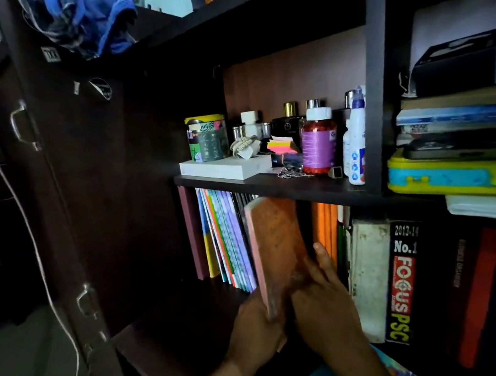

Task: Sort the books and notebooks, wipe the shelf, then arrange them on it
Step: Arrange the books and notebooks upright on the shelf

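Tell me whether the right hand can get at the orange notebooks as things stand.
Probably yes: the right hand lies flat on the brown book, its fingers already beside the orange notebooks, with nothing between them.

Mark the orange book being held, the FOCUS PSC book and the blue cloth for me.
orange book (276, 242), head view, on its worn front cover.
FOCUS PSC book (401, 281), head view, on its black spine.
blue cloth (73, 7), head view, on its bunched middle atop the cabinet door.
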A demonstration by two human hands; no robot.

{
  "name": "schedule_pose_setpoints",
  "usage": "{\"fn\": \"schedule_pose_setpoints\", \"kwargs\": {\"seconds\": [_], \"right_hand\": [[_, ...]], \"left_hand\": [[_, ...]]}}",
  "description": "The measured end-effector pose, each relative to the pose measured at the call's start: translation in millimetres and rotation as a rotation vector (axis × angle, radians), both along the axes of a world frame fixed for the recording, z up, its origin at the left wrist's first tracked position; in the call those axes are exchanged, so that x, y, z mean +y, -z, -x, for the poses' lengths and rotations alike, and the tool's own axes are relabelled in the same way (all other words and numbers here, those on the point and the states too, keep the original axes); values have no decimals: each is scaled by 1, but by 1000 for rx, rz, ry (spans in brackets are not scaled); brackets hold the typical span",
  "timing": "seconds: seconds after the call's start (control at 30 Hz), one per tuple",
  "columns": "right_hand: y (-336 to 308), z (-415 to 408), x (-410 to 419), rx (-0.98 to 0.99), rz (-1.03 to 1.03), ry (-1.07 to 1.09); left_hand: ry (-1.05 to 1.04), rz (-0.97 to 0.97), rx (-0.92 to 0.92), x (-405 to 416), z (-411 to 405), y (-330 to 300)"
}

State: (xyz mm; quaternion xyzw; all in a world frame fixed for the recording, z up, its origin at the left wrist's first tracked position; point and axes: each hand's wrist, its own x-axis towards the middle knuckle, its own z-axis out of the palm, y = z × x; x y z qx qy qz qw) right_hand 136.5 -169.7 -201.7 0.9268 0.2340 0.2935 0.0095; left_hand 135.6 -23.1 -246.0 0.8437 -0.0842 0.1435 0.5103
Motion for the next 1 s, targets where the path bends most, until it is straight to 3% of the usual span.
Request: {"fn": "schedule_pose_setpoints", "kwargs": {"seconds": [0.13,0.33,0.43,0.5,0.77,1.0], "right_hand": [[4,1,-2,-61,6,7],[-11,10,-1,142,231,135],[-14,13,-2,117,113,73],[-1,7,-2,-10,22,29],[13,-10,9,-24,-99,121],[22,-11,9,-24,-3,196]], "left_hand": [[-58,65,-58,-25,-9,-6],[97,26,-119,-15,-5,3],[188,26,-144,-7,-3,2],[126,18,-218,-6,-7,-1],[-95,-93,-254,-12,-22,-11],[-148,-217,-161,-10,-37,-15]]}}
